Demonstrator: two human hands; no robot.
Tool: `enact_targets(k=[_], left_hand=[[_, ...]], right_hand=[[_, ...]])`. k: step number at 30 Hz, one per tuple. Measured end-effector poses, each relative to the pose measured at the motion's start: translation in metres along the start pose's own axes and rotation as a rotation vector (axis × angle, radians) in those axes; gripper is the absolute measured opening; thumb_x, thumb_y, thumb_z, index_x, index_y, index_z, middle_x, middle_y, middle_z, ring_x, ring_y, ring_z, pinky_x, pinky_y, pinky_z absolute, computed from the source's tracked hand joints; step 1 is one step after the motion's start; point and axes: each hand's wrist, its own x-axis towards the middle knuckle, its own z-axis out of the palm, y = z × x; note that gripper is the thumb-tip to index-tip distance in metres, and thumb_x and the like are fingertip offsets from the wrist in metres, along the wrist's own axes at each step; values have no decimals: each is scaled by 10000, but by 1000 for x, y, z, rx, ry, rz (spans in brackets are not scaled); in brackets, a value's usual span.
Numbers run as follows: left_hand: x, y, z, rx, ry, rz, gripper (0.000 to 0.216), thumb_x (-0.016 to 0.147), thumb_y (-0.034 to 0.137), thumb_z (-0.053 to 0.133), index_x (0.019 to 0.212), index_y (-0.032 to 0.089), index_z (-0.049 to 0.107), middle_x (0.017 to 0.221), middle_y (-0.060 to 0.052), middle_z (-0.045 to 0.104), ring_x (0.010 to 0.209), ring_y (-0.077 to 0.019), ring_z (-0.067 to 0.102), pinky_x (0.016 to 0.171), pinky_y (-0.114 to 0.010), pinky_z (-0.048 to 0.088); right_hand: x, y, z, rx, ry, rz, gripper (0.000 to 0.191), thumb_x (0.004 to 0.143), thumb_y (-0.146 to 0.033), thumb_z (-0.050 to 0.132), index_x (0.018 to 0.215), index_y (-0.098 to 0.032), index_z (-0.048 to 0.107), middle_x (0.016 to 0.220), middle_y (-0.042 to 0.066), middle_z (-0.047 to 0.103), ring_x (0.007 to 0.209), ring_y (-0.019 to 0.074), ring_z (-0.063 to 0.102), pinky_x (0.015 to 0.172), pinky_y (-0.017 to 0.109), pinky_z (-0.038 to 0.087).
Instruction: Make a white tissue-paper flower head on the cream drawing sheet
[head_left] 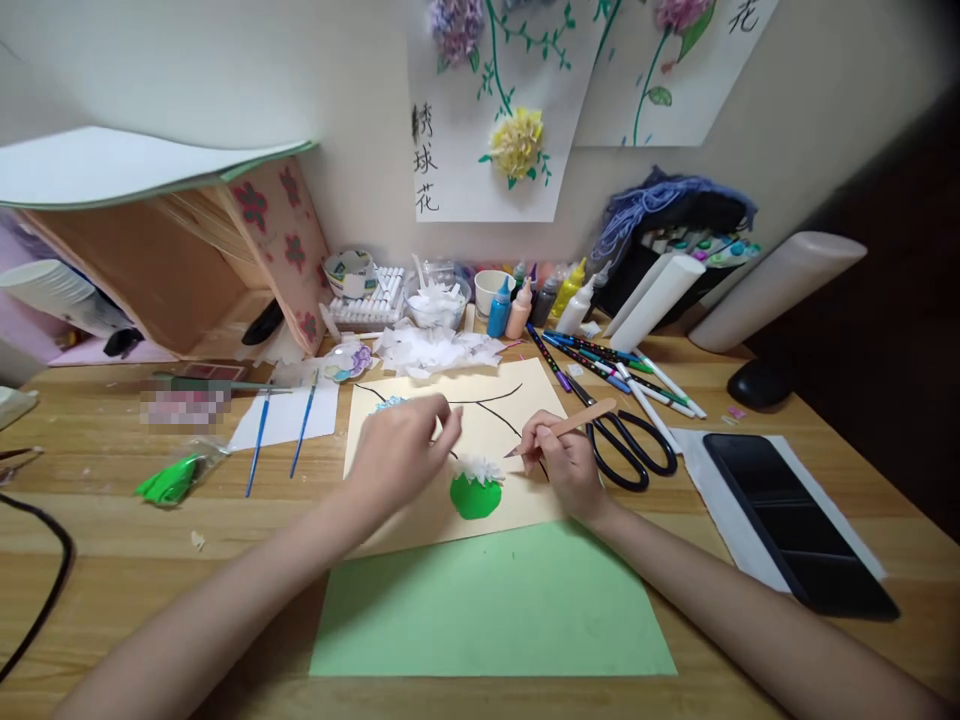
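My right hand [566,455] grips a pale wooden stick [585,415] with a pointed, pencil-like tip aimed left over a cream sheet [420,520]. Above the same sheet, my left hand [405,445] has its fingers bent in a pinch; whatever they may hold is hidden. Between and below the hands lies a green round shape [476,497] topped with white paper tufts [480,469]. Black curved lines [499,412] branch across the sheet. A light blue tufted patch [388,404] shows behind my left hand, partly covered. Under the cream sheet's near edge is a light green sheet [495,610].
Black-handled scissors [626,445] and several pens [600,360] lie right of the sheet, with a phone [795,520] farther right. Paintbrushes [302,425] and a green bundle [171,480] are left. White paper scraps [439,347] and paint bottles [519,308] stand behind.
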Motion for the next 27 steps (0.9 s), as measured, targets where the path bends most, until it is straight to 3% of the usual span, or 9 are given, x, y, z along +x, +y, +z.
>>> enact_targets(k=[2,4,8,12,16,19,23,27], left_hand=[[22,-19,-5,132,10,-77,173,862,323,483,829,184,580,668,-20,605,617,-175,554,499,-249,294],[40,-37,-3,241,-16,-59,148,804,227,558,936,165,584,769,-56,631,742,-215,582,544,-265,340],[59,-61,11,319,-32,15,143,752,171,601,891,177,630,894,-93,632,891,-252,565,618,-287,388],[59,-64,15,316,-8,12,157,823,167,502,779,168,653,874,-103,619,882,-252,553,641,-308,390],[52,-60,8,229,93,-32,195,861,175,445,823,153,635,899,-105,614,892,-246,541,664,-317,392],[41,-49,-4,-7,118,-59,150,862,226,482,834,160,614,898,-77,622,875,-212,544,708,-312,406],[14,-21,-18,-433,-93,-86,173,860,297,514,803,176,626,830,-25,659,737,-147,560,650,-263,418],[-23,8,-10,-595,-300,-62,153,857,275,531,806,199,654,798,0,679,704,-127,577,609,-236,413]], right_hand=[[-1,1,0,-1,-3,-5,318,919,-300,366,654,-191,504,523,-26,471,467,123,486,479,260,404],[-1,2,1,-13,-8,-22,318,921,-298,367,656,-193,508,531,-21,477,478,127,489,480,263,400],[-3,4,0,-21,-16,-54,315,919,-287,373,651,-193,511,550,-16,487,484,128,492,480,265,393],[-3,4,0,-13,-22,-59,316,921,-285,371,654,-191,511,566,-14,495,482,123,489,477,261,389],[-3,6,-1,-19,-26,-62,318,923,-296,370,662,-189,517,555,-16,494,492,127,495,488,260,395],[-3,7,-1,-13,-26,-55,319,922,-303,373,663,-189,522,552,-16,492,488,127,494,479,259,395],[-4,6,-1,0,-11,-83,309,915,-289,375,661,-189,521,555,-18,490,473,120,491,478,258,404],[-5,2,-1,-26,-31,-135,303,906,-282,372,661,-187,523,550,-19,490,465,118,496,478,259,407]])
